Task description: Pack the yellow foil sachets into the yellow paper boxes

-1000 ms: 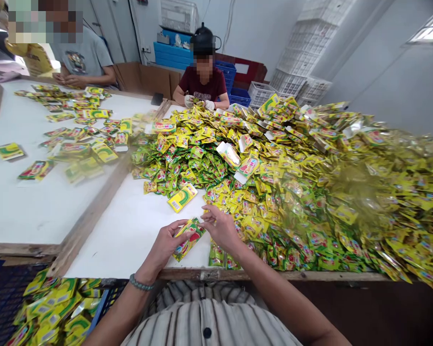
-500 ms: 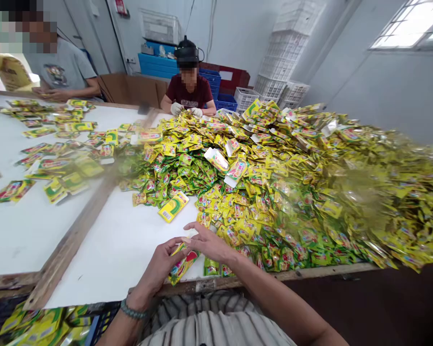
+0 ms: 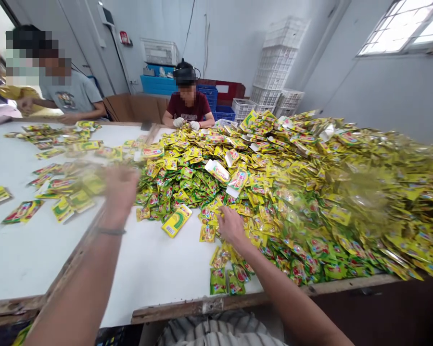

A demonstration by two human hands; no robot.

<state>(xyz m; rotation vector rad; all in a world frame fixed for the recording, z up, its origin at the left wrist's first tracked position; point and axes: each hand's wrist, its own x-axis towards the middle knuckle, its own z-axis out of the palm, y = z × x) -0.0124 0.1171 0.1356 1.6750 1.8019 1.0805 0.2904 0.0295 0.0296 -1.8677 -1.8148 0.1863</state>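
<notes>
My left hand (image 3: 120,190) is stretched forward over the wooden divider, smeared by motion, close to the loose yellow boxes (image 3: 81,199) on the left. Its fingers and anything in them are too blurred to make out. On the near edge of the sachet heap, my right hand (image 3: 232,227) has its fingers bent together on a small yellow sachet (image 3: 208,233) area, its fingertips on a sachet there. A yellow-and-green box (image 3: 176,221) lies flat on the white table between my hands. Several green sachets (image 3: 217,280) lie by the front edge.
A large heap of sachets (image 3: 310,206) covers the right side, with open boxes (image 3: 217,170) on top. A wooden strip (image 3: 70,262) divides the white table (image 3: 159,269). One person (image 3: 189,105) in gloves sits opposite; another person (image 3: 72,91) stands far left. White crates (image 3: 274,72) are stacked behind.
My hands were together at the front edge around a yellow box. They have parted: the left swung forward and left, the right moved forward onto the sachets. The box has left the front edge.
</notes>
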